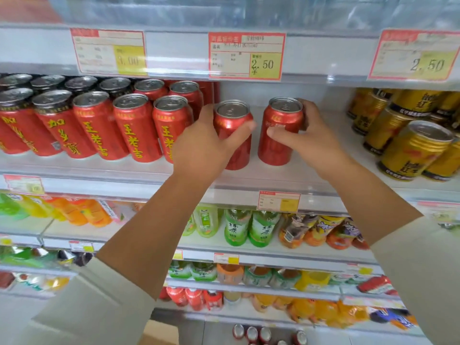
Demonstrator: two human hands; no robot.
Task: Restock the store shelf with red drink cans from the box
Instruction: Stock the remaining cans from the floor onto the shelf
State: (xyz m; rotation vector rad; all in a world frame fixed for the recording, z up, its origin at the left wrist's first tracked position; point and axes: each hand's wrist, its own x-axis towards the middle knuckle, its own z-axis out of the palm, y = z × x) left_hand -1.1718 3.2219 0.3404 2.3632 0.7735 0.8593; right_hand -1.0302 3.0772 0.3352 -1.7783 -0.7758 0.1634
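Wrapping round a red drink can apiece, both hands are up at the shelf; the left hand (204, 148) grasps the left can (232, 115) with its thumb across the front and its fingers behind; the right hand (308, 138) grasps the right can (278, 150) the same way, thumb forward and fingers curled at the back. Both cans stand upright over the shelf board (273, 178), near each other but apart, in the gap between the row of red cans (134, 125) on the left and the gold cans (410, 150) on the right; they look set down, though I cannot tell for certain that their bases bear on the board. The step in hand appears to be placing a pair in that gap; the next move likely calls for sliding the left can against the row and the right one beside it, turning the yellow lettering forward since neither shows it, then letting go. Low in view a corner of the cardboard box (159, 332) shows, with more red cans (251, 333) beside it; whether they sit inside it is unclear.
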